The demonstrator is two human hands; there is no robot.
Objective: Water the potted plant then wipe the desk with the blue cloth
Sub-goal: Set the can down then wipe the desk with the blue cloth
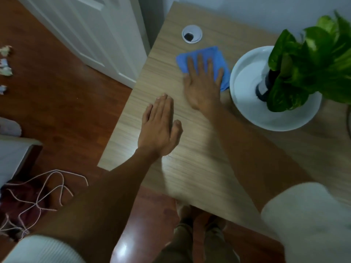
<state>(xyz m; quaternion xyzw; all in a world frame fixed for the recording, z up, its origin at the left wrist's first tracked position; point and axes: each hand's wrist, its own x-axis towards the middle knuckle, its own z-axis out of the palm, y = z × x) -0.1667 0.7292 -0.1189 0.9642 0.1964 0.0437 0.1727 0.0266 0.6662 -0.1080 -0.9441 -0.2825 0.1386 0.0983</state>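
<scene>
The right hand (202, 86) lies flat on the blue cloth (204, 57), its grip released; the left hand (159, 128) lies flat on the table (190, 158), grip released too

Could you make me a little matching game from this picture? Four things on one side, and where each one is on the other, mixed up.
Things:
1. blue cloth
2. left hand
3. potted plant
4. round cable hole

Places:
A. standing in the white bowl at the right of the desk
B. pressed flat under the right hand
C. set into the desk top near the far edge, beyond the cloth
D. open, fingers straight, over bare wood near the desk's left edge

Pairs: 1-B, 2-D, 3-A, 4-C
</scene>
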